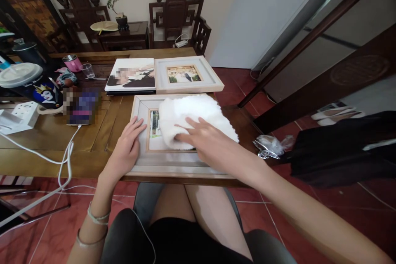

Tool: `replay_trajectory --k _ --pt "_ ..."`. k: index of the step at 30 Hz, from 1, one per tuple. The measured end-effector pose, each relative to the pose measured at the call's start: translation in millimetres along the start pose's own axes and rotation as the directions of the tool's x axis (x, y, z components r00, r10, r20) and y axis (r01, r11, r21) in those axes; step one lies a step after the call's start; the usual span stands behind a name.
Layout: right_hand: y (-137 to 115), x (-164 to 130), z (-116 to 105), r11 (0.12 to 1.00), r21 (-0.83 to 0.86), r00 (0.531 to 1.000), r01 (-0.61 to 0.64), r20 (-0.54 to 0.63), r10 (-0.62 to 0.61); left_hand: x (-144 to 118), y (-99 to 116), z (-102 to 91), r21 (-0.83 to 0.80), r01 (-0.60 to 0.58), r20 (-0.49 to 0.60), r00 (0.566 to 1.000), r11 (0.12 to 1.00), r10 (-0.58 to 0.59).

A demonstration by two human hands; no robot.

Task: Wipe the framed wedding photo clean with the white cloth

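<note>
A picture frame (173,168) with a pale wooden edge lies flat at the table's front edge, close to my lap. On its left border rests my left hand (128,144), its fingers stretched out over the frame. A fluffy white cloth (198,109) covers the middle and right of the frame and hides most of the small picture (154,123) inside. My right hand (201,136) grips the cloth's front part from above, with a finger or the thumb partly tucked into its fold.
Behind lie a second frame (213,83) and a white-edged photo panel (131,88). To the left are a phone (82,109) on a white cable, a large lidded cup (40,88), a power strip (23,117) and a pink mug (72,64). A crumpled clear wrapper (270,145) lies right.
</note>
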State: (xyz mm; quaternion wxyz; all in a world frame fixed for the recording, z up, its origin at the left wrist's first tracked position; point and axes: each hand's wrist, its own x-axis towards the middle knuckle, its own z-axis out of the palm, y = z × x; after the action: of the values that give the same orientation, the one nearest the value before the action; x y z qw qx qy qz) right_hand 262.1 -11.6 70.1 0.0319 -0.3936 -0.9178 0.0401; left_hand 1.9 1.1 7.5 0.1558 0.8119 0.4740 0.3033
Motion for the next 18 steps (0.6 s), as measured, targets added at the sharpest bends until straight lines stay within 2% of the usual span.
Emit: replay_trajectory --k 5,9,13,16,18 --pt "-21 -26 -23 0.969 0.227 0.989 0.095 0.087 -0.118 1 0 0.4 -0.01 0.007 0.001 1.0 1.0 -0.007" --pt "-16 -25 -27 0.971 0.236 0.99 0.046 0.118 -0.076 1 1 -0.4 0.008 0.007 0.014 1.0 1.0 -0.008" --pt "13 -10 -13 0.997 0.078 1.0 -0.024 0.008 0.024 0 2 -0.8 0.013 0.01 0.015 1.0 1.0 -0.01" --pt "39 2 4 0.998 -0.013 0.99 -0.061 -0.132 0.058 0 2 -0.6 0.004 0.016 0.008 1.0 1.0 -0.016" --pt "50 7 13 0.996 -0.04 0.98 -0.084 -0.185 0.076 0 2 -0.6 -0.002 0.017 0.007 1.0 1.0 -0.017"
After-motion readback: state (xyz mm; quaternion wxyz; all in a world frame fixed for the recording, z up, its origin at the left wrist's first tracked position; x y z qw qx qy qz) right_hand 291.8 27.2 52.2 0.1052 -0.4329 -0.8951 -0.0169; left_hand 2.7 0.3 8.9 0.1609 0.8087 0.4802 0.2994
